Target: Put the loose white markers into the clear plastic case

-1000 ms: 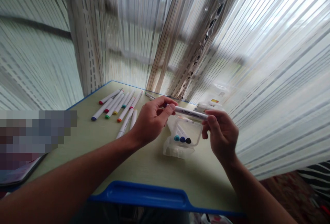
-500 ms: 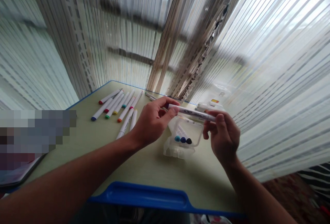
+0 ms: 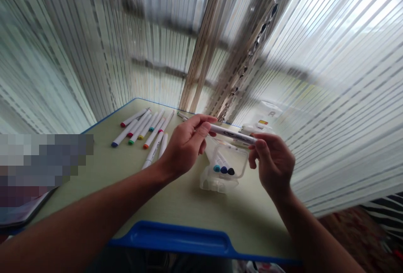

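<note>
A white marker with dark lettering is held nearly level between my two hands. My left hand pinches its left end, and the fingers cover that tip. Its other end is gripped by the thumb and fingers of my right hand. Below the marker, a clear plastic case stands on the table with its lid raised. Inside show three markers with teal, blue and black ends.
Several white markers with coloured ends lie on the table at the left. A white case with an orange label stands at the back right. A blue trough edges the front, and striped curtains hang behind.
The marker has shifted slightly left and up in my hands. My left fingers now cover its left end, where a dark tip showed before. The other markers and the case stay in place.
</note>
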A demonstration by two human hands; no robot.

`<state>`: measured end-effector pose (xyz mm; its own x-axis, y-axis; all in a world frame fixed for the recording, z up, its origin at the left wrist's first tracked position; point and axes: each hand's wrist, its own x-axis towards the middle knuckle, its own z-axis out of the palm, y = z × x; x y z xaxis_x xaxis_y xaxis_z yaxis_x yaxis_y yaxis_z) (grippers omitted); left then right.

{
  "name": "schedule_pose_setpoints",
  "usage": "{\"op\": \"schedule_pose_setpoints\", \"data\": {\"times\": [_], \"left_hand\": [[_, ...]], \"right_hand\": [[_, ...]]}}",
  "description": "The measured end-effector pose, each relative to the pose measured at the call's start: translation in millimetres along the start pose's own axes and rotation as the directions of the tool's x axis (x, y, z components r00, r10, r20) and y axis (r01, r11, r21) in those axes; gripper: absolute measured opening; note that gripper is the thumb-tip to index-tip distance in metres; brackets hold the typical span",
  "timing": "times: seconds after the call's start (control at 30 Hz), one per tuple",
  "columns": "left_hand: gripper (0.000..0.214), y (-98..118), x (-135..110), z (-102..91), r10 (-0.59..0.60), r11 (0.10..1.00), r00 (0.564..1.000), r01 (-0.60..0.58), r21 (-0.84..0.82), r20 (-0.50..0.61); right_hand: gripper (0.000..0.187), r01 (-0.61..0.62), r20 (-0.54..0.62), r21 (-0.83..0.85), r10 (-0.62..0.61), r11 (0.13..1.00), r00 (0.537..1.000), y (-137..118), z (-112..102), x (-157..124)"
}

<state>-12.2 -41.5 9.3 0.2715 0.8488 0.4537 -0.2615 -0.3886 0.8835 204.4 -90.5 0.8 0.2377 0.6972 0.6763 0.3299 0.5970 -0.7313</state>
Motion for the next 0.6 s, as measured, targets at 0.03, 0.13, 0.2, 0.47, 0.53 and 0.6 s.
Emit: {"op": "schedule_pose_setpoints", "data": {"times": [0.03,0.13,0.2,0.47,0.53,0.6], "left_hand": [[0.032,1.0,-0.4,0.4,0.006,1.000,1.000,-0.006,0.012,0.004],[0.030,4.2,-1.3,1.5,0.014,0.997,1.000,-0.016,0.079,0.020],[0.028,5.7,-1.6,1.9,0.013,0.993,0.999,-0.017,0.121,0.039],[0.024,7.0,-0.6,2.6,0.040,0.985,0.997,-0.051,0.165,0.071],[0.024,7.1,-0.5,2.9,0.045,0.986,0.997,-0.055,0.160,0.062],[0.024,6.4,-0.5,3.1,0.046,0.989,0.998,-0.052,0.137,0.043]], "right_hand": [[0.017,-0.004,-0.003,-0.002,0.004,1.000,1.000,0.3,0.1,0.1],[0.016,-0.009,0.002,0.004,0.009,1.000,1.000,0.9,-0.3,0.1],[0.015,-0.001,0.009,0.006,0.001,1.000,1.000,0.2,-0.6,-0.2],[0.013,0.002,0.044,0.048,-0.004,0.999,0.999,-1.4,-0.5,-0.8],[0.015,-0.038,0.047,0.103,0.034,0.994,0.998,-0.1,-0.6,-0.6],[0.016,-0.069,0.046,0.146,0.063,0.987,0.997,1.3,-0.4,-0.2]]}}
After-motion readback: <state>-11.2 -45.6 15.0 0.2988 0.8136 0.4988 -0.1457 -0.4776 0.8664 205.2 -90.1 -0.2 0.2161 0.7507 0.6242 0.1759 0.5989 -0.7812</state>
